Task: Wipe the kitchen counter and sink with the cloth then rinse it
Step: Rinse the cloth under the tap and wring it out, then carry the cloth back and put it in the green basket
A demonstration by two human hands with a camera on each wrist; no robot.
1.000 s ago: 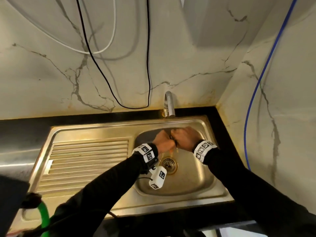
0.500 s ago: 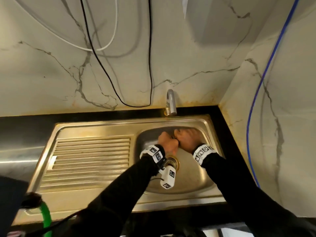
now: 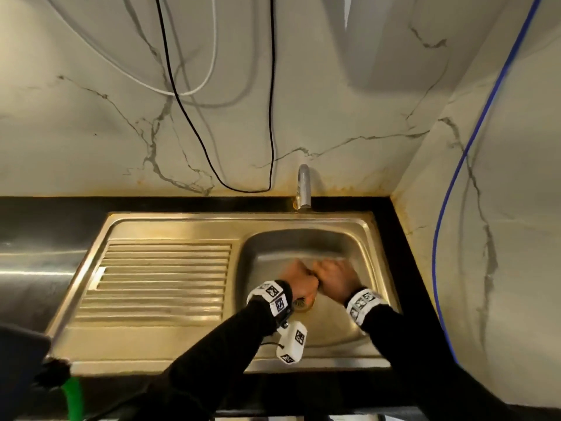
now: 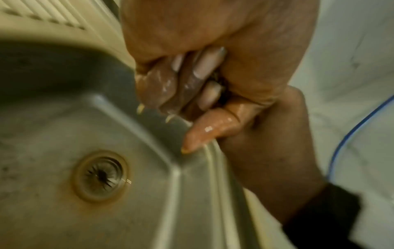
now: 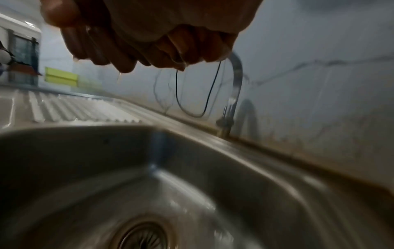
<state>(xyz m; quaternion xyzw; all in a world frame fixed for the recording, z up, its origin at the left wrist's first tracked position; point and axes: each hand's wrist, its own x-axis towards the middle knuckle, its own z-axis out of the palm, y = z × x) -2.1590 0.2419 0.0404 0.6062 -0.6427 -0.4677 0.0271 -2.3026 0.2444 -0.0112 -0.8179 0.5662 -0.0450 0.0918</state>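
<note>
Both hands are clenched side by side low over the steel sink basin (image 3: 303, 244), just behind the drain (image 3: 302, 305). My left hand (image 3: 299, 279) and right hand (image 3: 335, 278) touch knuckle to knuckle and grip the cloth between them. The cloth is almost wholly hidden; only a dark wet scrap (image 4: 221, 94) shows between the curled fingers (image 4: 162, 84) in the left wrist view. The fingers are wet and drops (image 4: 140, 108) fall from them toward the drain (image 4: 101, 175). The right wrist view shows the clenched fingers (image 5: 192, 50) from below, dripping.
The tap (image 3: 303, 185) stands behind the basin, its spout above the hands. A ribbed drainboard (image 3: 164, 278) lies to the left, within the black counter (image 3: 45, 226). Black and white cables (image 3: 271, 117) hang on the marble wall; a blue cable (image 3: 449, 208) runs down the right wall.
Both clenched hands have come a little toward me and lower in the basin, away from the tap, still pressed together round the cloth.
</note>
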